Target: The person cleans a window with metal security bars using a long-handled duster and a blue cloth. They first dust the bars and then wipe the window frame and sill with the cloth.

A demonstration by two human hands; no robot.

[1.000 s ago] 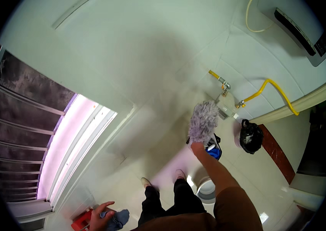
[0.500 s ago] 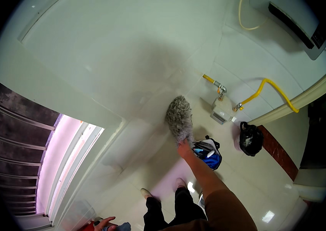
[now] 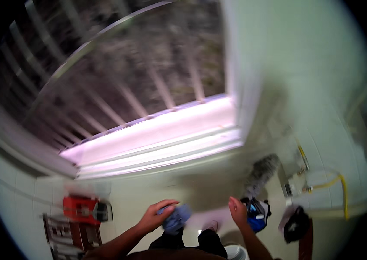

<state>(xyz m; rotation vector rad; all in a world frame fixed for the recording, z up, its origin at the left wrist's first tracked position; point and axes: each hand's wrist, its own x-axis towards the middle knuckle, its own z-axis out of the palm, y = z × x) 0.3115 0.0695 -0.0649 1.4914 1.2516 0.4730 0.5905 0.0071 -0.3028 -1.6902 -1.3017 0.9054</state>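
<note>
"What are the fingers of the left hand [image 3: 153,219] doing?"

"They're clamping a blue-grey cloth [image 3: 179,219], which is hanging over the dark-trousered legs [image 3: 210,243]."

"And the right hand [image 3: 238,211]?"

"It's hovering just beside a blue-and-black bag [image 3: 258,224]; whether its fingers are parting or closing, I can't tell (motion is smearing them)."

"Where's the grey duster [image 3: 265,170]?"

"It's resting just beyond that hand, near the bag."

"Further out?"

"A white bucket [image 3: 237,252] is standing beside the legs, a yellow hose [image 3: 345,195] is curving at right, and a barred window [image 3: 161,125] is stretching above."
</note>
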